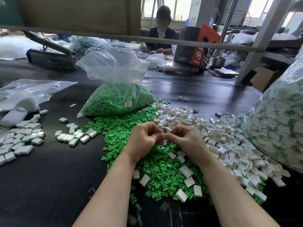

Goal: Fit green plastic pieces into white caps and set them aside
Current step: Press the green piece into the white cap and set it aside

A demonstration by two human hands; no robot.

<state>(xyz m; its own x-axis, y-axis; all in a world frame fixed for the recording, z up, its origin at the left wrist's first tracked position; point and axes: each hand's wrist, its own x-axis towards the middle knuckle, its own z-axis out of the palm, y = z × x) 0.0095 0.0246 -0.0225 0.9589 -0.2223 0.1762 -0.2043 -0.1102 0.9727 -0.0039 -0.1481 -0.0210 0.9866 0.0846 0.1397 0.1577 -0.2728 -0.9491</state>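
Just two bare forearms coming in from the bottom of the frame, no sleeves anywhere in view, nothing rolled up at the elbow either as far as the shot goes. The left hand (144, 138) and right hand (185, 140) are both gloveless. No rings on the fingers I can make out, no watch or band at either wrist. Nails are too small and blurry to say much about. Arms are slim, wrists narrow.
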